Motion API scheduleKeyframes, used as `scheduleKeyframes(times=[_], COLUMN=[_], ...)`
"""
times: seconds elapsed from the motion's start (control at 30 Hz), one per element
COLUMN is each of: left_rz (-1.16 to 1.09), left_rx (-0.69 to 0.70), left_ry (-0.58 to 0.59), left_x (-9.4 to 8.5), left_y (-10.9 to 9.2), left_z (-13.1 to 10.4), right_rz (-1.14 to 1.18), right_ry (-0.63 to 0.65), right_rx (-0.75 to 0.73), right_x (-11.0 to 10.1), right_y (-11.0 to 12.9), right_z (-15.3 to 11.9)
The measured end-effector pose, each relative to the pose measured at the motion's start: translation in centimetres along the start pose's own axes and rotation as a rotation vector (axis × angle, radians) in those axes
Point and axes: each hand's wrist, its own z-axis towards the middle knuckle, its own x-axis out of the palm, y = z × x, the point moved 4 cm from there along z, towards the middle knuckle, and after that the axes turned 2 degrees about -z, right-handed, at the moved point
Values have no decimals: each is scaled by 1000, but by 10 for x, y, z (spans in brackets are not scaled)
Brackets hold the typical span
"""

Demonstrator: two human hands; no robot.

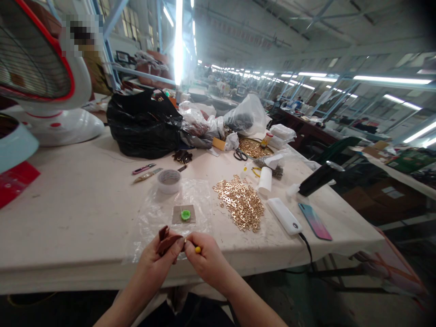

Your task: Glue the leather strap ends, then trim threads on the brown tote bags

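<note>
My left hand [154, 259] is closed around several brown leather-like strips [167, 242], held just above the table's front edge. Close against it, my right hand [209, 256] is pinched on a thin tool with a yellow end [198, 250]; its working part is hidden by the fingers. The fingertips of both hands meet at the end of the strips, where a small pale spot shows. Beyond the hands, a bright green cup [185, 215] sits on a small grey-brown card [177, 219], on a clear plastic sheet [145, 229]. Right of it spreads a pile of gold-coloured metal rings [240, 204].
A tape roll [169, 181] and two cutters [143, 169] lie further back. To the right are a white power bank [283, 215] with a cable, and a phone [315, 221]. Black scissors [240, 155], a black bag [143, 125] and a fan [51, 118] stand behind.
</note>
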Motion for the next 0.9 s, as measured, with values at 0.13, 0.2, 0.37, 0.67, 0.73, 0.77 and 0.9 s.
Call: scheduleKeyframes(times=[0.13,0.2,0.37,0.67,0.73,0.77,0.9], left_rz=[41,68,167,178,139,104,-40], left_rx=[-7,22,182,39,4,-44,-357], left_ry=[25,19,71,52,49,57,198], left_x=[-2,-4,-3,-4,-5,-6,-6], left_y=[1,2,4,5,6,8,17], left_z=[4,4,1,15,15,14,7], right_rz=[38,58,31,-94,-59,-43,-107], right_ry=[8,31,-48,-136,-79,-45,-8], right_rx=[14,8,27,58,67,56,-133], right_x=[-1,-1,-1,9,8,7,-7], right_y=[-1,0,0,-9,-10,-10,-2], right_z=[1,2,2,2,1,0,-3])
